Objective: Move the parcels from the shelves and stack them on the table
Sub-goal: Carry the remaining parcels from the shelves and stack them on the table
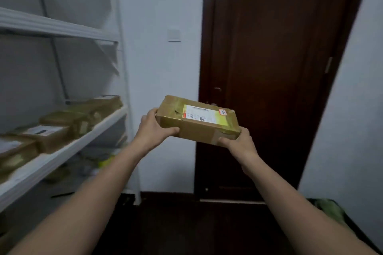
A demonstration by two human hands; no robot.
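While both forearms are stretched forward from the bottom of the view, a cardboard parcel [198, 123] is held clear of the shelving between the two hands. Its near left corner is clasped by the left hand [154, 130], thumb laid along the front face, and its near right corner is gripped from beneath by the right hand [241, 144]. The long axis is seen to run left to right across the body, label upward, slightly tilted. Neither hand is judged nearer. Beyond, to the left, more parcels [62, 124] are ranged on a white shelf [68, 151]. No table can be made out, so a turn is judged necessary.
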